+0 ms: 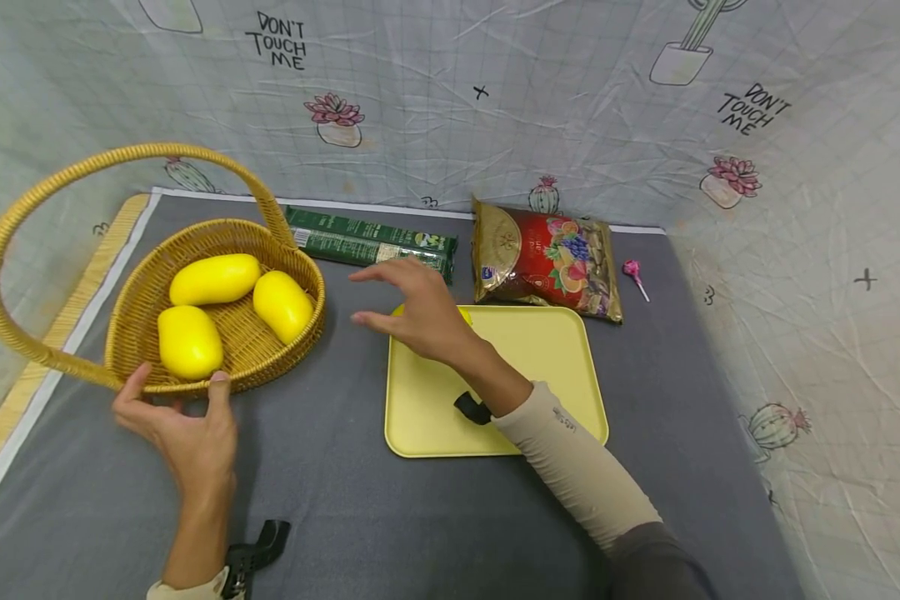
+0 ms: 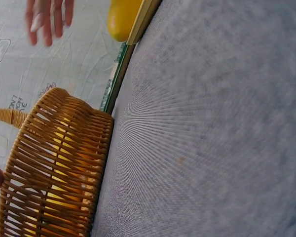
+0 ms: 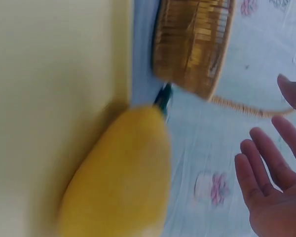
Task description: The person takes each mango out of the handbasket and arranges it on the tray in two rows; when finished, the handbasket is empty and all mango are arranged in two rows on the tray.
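A wicker basket (image 1: 270, 377) with a tall arched handle stands at the left, holding three yellow mangoes, one of them a mango (image 1: 215, 279) at the back. My left hand (image 1: 187, 433) grips its near rim, thumb and a finger spread apart along the edge. Over the left part of a pale yellow tray (image 1: 495, 433) hovers my right hand (image 1: 423, 312), fingers apart and nothing held. Beneath it on the tray lies another mango (image 3: 123, 173), almost wholly hidden in the head view. The right wrist view shows that hand apart from the mango.
Behind the tray lies a red and gold candy bag (image 1: 551, 262), with a pink lollipop (image 1: 632, 268) to its right. A long green packet (image 1: 367, 237) lies between basket and bag. A patterned cloth (image 1: 435, 100) hangs behind the grey tabletop (image 1: 360, 517).
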Action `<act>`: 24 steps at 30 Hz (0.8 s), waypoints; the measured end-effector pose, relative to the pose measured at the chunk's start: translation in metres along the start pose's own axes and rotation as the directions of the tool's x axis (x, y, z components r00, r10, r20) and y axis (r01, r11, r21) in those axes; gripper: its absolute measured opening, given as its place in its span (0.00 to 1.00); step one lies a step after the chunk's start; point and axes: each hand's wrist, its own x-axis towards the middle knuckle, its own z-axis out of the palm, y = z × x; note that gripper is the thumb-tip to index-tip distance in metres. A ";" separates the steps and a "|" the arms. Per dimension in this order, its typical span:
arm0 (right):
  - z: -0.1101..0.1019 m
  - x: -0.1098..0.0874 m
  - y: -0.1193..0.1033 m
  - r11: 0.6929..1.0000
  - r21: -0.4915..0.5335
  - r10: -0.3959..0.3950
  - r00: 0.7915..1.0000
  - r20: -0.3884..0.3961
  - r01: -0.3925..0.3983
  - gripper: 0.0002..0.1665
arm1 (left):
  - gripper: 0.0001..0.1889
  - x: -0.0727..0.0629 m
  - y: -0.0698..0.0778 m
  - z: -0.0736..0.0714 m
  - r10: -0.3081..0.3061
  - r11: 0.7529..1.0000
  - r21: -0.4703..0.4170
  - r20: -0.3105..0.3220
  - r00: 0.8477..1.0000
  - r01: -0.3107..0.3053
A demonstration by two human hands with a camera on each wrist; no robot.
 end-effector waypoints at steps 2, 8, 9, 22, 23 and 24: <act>0.010 0.009 -0.008 1.000 0.001 -0.019 1.000 0.010 0.019 0.32 | 0.38 0.000 0.000 -0.001 -0.002 1.000 0.006 0.001 1.000 0.002; 0.041 0.034 -0.029 0.999 0.020 -0.025 1.000 0.012 0.025 0.38 | 0.38 -0.001 0.001 -0.001 -0.009 1.000 0.021 0.009 1.000 0.009; 0.046 0.038 -0.032 0.999 0.018 -0.026 1.000 0.009 0.026 0.39 | 0.38 -0.001 0.001 -0.002 -0.008 1.000 0.020 0.010 1.000 0.008; 0.088 0.074 -0.048 0.991 -0.133 0.047 0.988 0.149 -0.027 0.42 | 0.38 -0.003 0.003 -0.002 0.003 1.000 0.017 0.024 1.000 -0.003; 0.090 0.075 -0.048 0.988 -0.150 0.054 0.986 0.158 -0.030 0.42 | 0.37 -0.003 0.004 -0.002 0.005 1.000 0.017 0.024 1.000 -0.005; 0.092 0.077 -0.049 0.985 -0.170 0.063 0.984 0.165 -0.035 0.43 | 0.37 -0.003 0.004 -0.002 0.006 1.000 0.018 0.024 1.000 -0.007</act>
